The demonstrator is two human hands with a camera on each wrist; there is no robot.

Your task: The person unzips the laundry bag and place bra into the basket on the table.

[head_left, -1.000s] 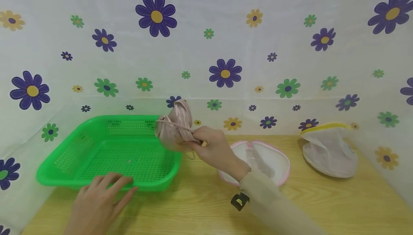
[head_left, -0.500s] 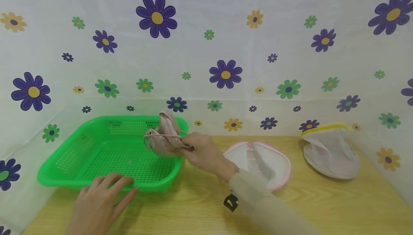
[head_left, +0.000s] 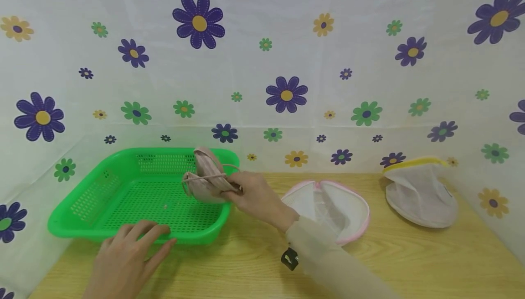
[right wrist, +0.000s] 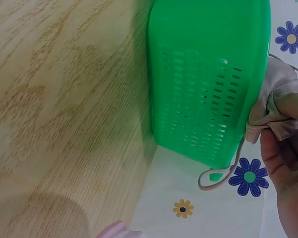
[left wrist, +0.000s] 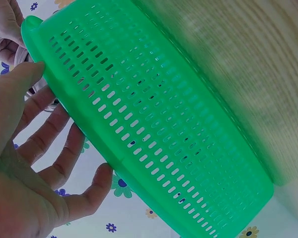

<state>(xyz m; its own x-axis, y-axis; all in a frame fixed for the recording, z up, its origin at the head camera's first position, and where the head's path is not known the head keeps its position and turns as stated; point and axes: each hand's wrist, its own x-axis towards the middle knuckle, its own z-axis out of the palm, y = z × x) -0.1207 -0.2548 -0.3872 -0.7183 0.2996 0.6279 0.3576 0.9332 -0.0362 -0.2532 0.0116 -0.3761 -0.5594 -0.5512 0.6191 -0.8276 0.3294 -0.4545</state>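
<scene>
My right hand (head_left: pixel 256 196) pinches a dusty-pink bra (head_left: pixel 207 173) between thumb and fingers. Its cups are bunched together, with a thin strap across them and another hanging in a loop. The bra hangs over the right end of a green plastic basket (head_left: pixel 143 233), overlapping the rim in the right wrist view. At the basket's near side, my left hand (head_left: pixel 127 255) holds the rim. In the left wrist view, its thumb (left wrist: pixel 32 74) lies on the outer side and the other fingers reach behind the rim.
Right of the basket lies an unzipped white laundry bag (head_left: pixel 348 212) with pink edging, partly behind my right forearm. Farther right, a white mesh bag (head_left: pixel 422 198) with a yellow edge slumps on the wooden table (head_left: pixel 410 262). A flower-print sheet (head_left: pixel 246 62) hangs behind.
My right hand has moved left and down with the bra, bringing it from above the basket's right end to rim height. The left hand stays on the rim.
</scene>
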